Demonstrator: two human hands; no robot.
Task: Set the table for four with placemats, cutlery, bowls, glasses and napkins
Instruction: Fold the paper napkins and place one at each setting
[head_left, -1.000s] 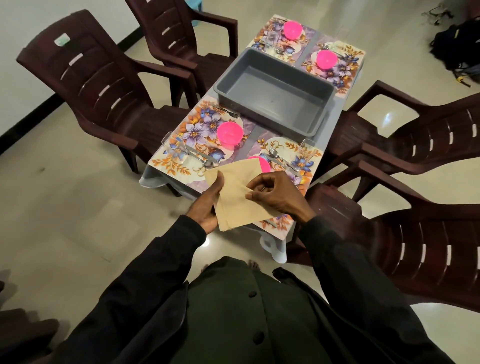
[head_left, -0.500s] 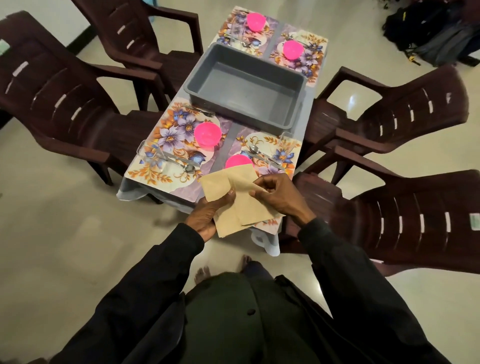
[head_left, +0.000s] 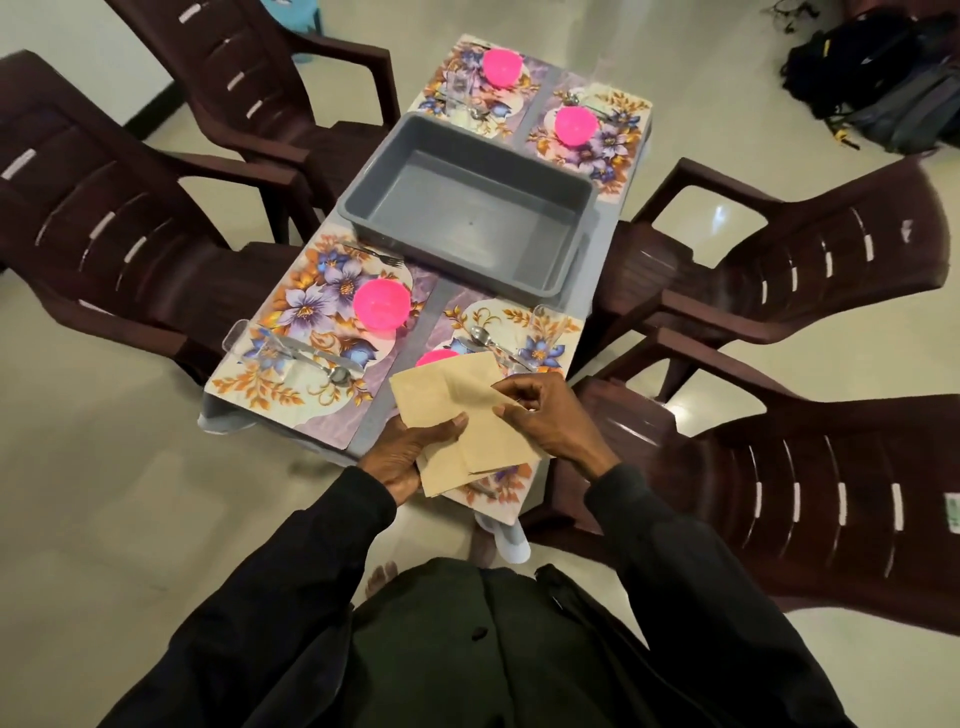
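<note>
R hand (head_left: 545, 415) now pinches top napkin (head_left: 441, 387), L hand (head_left: 410, 452) grips stack (head_left: 488, 449).

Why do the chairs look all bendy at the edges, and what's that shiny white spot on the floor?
Head view: the wide-angle lens curves the chairs near the edges; the white spot is light glaring off the glossy floor; the napkins in the middle look sharp.

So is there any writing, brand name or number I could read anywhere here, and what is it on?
No text here can be read.
Sticker on the back of the near right chair: too small and blurred to read.
Placemats: flower print only, no words.
Napkins: plain, nothing printed that shows.
Grey tub: no label visible.
</note>
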